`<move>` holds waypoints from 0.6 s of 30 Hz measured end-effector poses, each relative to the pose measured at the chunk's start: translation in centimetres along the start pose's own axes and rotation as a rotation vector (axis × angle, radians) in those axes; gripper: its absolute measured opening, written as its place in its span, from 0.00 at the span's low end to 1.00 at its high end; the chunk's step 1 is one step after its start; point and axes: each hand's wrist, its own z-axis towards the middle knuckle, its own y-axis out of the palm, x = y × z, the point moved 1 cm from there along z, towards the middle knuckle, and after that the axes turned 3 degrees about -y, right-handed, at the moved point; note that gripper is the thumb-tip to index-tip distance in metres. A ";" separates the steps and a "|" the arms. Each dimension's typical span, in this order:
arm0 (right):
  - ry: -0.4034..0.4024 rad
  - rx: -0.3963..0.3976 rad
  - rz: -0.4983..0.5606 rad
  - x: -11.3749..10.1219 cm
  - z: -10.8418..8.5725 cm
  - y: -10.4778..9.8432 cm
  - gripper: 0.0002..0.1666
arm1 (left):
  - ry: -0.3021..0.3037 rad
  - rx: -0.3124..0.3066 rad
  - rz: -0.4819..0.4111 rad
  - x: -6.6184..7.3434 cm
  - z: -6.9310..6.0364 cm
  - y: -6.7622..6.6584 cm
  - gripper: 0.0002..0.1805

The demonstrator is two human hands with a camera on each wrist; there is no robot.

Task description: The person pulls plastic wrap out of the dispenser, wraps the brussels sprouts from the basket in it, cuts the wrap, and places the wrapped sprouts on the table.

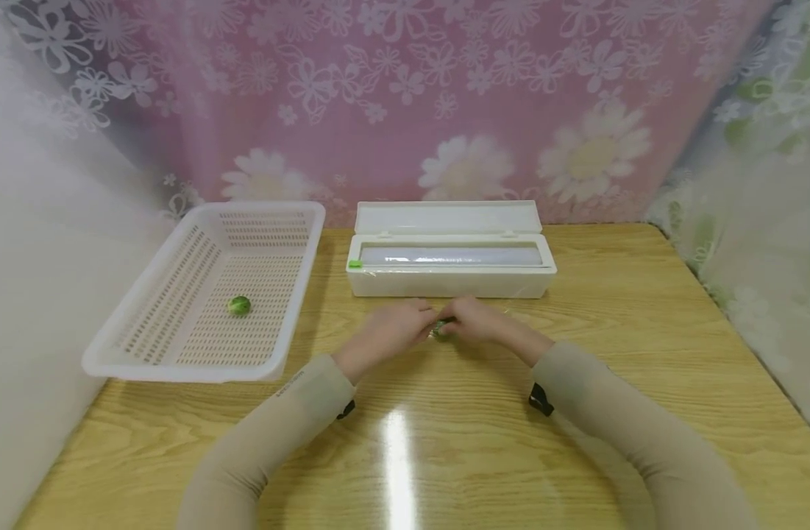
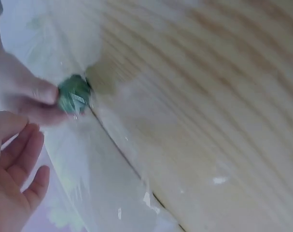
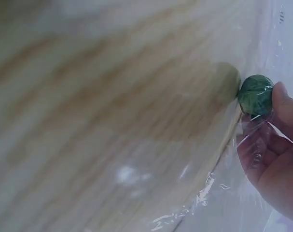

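Note:
Just in front of the white wrap box, my right hand point(image 1: 474, 318) pinches a green Brussels sprout point(image 3: 256, 94) between thumb and fingers. Clear cling film point(image 3: 252, 145) lies over the sprout and across those fingers. My left hand point(image 1: 394, 327) is close beside it on the left. In the left wrist view, the left thumb and forefinger point(image 2: 21, 126) meet at their tips, seemingly on the film's edge, while the other fingers bend loosely. From the head, the sprout is mostly hidden by both hands.
The white cling film box point(image 1: 451, 283) stands behind the hands with its lid point(image 1: 447, 217) raised and a film roll point(image 1: 451, 255) inside. To the left, a white plastic basket point(image 1: 292, 309) contains another Brussels sprout point(image 1: 239, 305). All stand on a wooden table point(image 1: 643, 353), with a flowered curtain behind.

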 end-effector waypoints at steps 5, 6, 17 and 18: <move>0.010 0.008 0.016 0.3 0.2 -0.3 0.07 | 0.051 -0.073 -0.015 0.9 0.4 0.5 0.15; 0.023 0.015 0.034 0.3 0.2 -0.4 0.08 | 0.037 -0.089 -0.009 0.9 0.5 0.7 0.15; 0.081 0.086 0.159 0.5 -1.2 -1.0 0.17 | -0.015 -0.167 0.012 0.6 1.4 1.8 0.16; 0.083 0.099 0.121 0.4 -1.3 -1.1 0.16 | -0.021 -0.170 0.014 0.6 1.5 1.8 0.16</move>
